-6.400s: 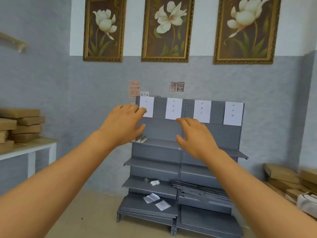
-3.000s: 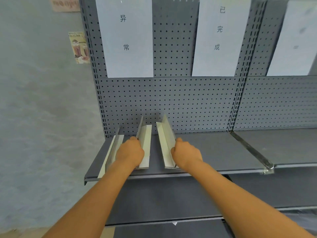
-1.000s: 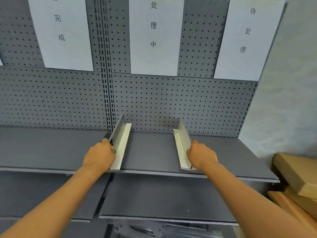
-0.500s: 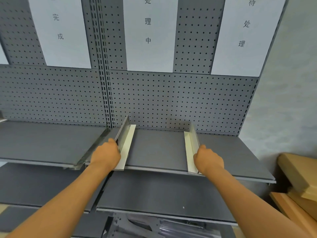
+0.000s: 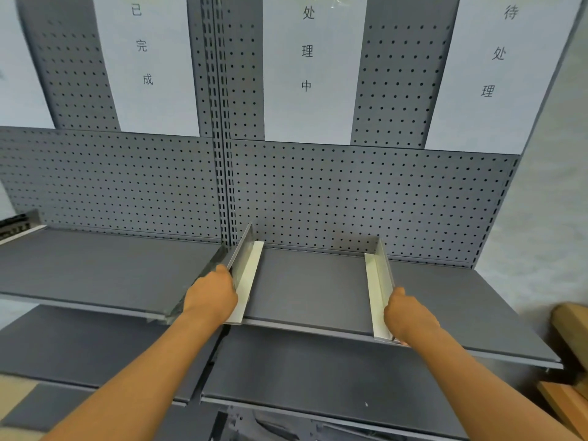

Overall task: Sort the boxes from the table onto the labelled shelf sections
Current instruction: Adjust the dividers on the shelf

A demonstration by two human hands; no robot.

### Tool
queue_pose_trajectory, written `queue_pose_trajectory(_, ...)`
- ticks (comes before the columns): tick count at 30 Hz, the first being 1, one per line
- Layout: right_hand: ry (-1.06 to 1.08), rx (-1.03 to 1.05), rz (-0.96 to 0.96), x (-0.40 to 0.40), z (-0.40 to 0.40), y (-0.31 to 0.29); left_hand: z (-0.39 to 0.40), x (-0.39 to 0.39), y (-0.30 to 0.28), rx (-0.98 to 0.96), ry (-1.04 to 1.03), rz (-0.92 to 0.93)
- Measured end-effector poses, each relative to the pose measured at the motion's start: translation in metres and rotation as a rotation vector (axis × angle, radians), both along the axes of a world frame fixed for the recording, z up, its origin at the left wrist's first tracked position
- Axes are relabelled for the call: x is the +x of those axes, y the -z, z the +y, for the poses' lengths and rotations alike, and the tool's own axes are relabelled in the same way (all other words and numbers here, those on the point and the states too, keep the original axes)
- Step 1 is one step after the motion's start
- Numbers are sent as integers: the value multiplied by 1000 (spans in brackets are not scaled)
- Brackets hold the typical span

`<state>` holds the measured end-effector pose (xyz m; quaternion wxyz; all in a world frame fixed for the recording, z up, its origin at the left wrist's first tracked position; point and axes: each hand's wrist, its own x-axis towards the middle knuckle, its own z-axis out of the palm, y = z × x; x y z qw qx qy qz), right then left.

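I face a grey pegboard shelf unit whose top right shelf (image 5: pixel 315 288) carries two L-shaped metal dividers. My left hand (image 5: pixel 211 292) grips the left divider (image 5: pixel 248 278) near its front end, by the shelf's left edge. My right hand (image 5: pixel 405 315) grips the right divider (image 5: pixel 378 288) near its front end, about mid-shelf. White paper labels hang on the back panel: one (image 5: pixel 152 65) over the left shelf, one (image 5: pixel 307 68) between the dividers, one (image 5: pixel 490 74) at the right. No box is on the shelves.
The left shelf (image 5: pixel 95 268) is bare, with another divider's end (image 5: pixel 17 222) at the far left edge. Lower shelves (image 5: pixel 318 370) run beneath. Brown cardboard boxes (image 5: pixel 569 332) are stacked at the right, beside the unit.
Both hands carried the dividers from the left section to the right shelf. Over the last second the right divider slid further right and the left one shifted slightly right, widening the gap.
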<state>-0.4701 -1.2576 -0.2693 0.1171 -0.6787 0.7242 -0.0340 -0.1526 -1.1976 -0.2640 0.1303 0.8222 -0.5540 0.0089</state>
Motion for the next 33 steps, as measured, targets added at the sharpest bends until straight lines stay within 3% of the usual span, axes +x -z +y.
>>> queue_pose_trajectory(5, 22, -30, 45, 1, 6, -6, -1, 20, 7, 6, -12, -5)
queue_pose_trajectory(13, -164, -277, 285, 27, 18, -16, 3, 59, 13, -8, -32, 29)
queue_pose_trajectory(22, -508, -169, 74, 104, 40, -16, 2, 80, 18, 8, -11, 61)
queue_pose_trajectory(33, -512, -184, 26, 143, 60, -7, -10, 92, 18, 33, 24, 27)
